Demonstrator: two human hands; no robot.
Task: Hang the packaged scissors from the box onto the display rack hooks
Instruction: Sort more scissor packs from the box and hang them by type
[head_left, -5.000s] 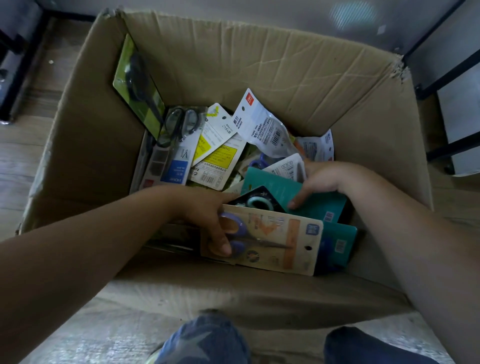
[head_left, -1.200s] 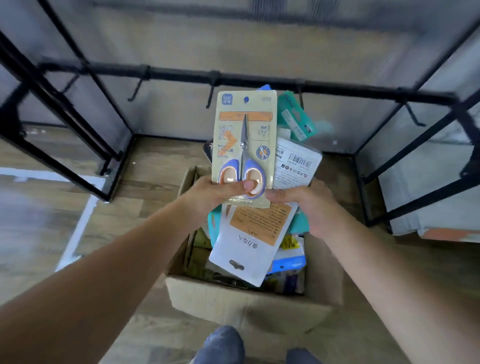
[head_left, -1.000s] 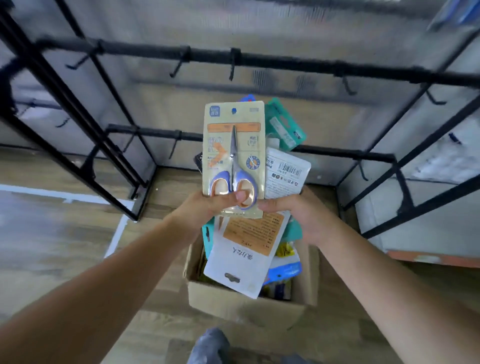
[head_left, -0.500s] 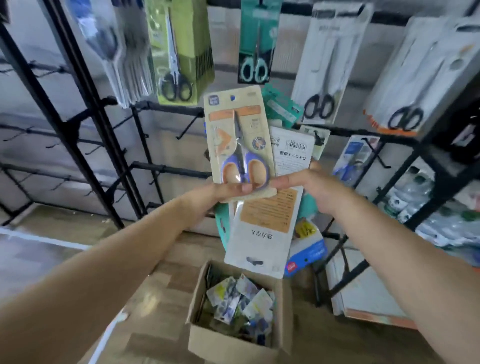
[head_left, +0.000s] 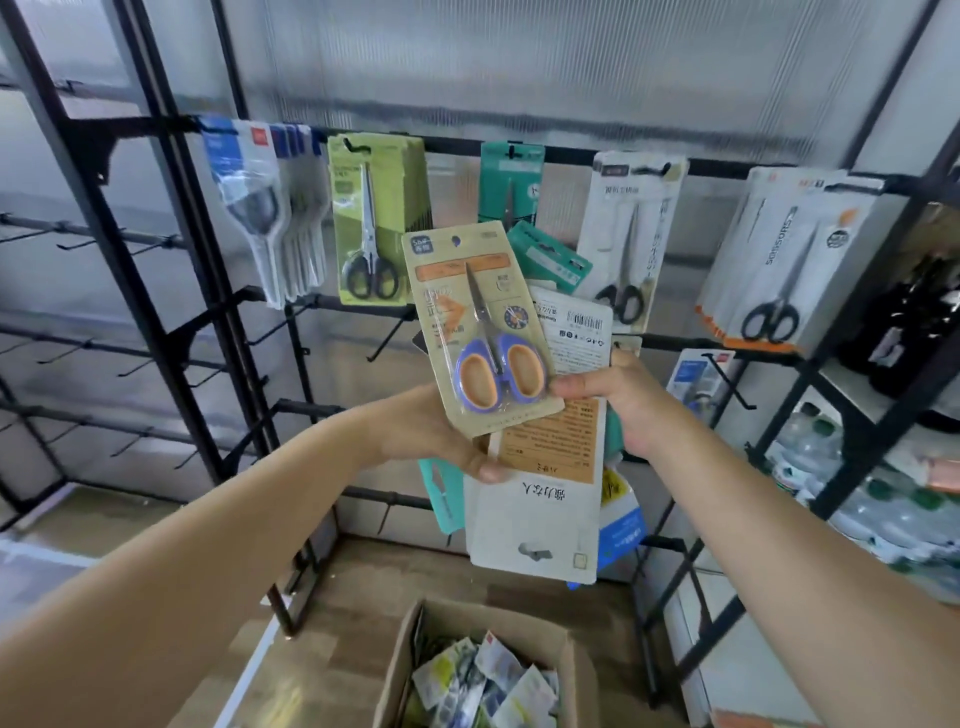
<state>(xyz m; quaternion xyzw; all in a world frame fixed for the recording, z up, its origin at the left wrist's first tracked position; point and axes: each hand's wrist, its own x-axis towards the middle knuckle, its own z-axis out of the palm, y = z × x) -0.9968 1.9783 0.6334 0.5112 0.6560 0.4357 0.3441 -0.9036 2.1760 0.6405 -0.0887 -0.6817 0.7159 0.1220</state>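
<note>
I'm holding a fan of scissor packs up in front of the rack (head_left: 571, 155). My left hand (head_left: 441, 441) is gripping the beige pack (head_left: 478, 327) by its lower edge, thumb under the card, tilted a little left. My right hand (head_left: 623, 400) is pinching the rest of the stack (head_left: 540, 499): a white card hanging upside down, teal cards behind it, a blue one below.

The beige pack reads as light: thin card with a clear blister over small purple-and-orange scissors. The card is probably flexing if squeezed; the blister looks slick. I'm judging the weight sits low, at the handles, so a grip on the lower edge is leaving the top hang-hole free for a hook. Best hold: bare card margins, not the blister.

Bare hooks (head_left: 384, 338) are showing on the second rail, just left of the pack; the top rail is already carrying green, teal and white packs. The box (head_left: 519, 670) sits on the floor below, more packs still inside.
</note>
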